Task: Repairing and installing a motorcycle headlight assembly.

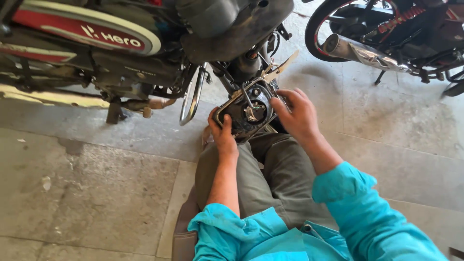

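The left hand (223,134) grips the near left edge of a black square headlight (247,112), with the thumb on its back, and the right hand (296,115) holds its right side with fingers curled round the rim. The headlight sits just above the knees, at the front of a red and black motorbike (92,43) that stands on the grey floor (87,193). A second bike (386,34) with a shiny pipe (357,50) is parked well apart, up on the right.
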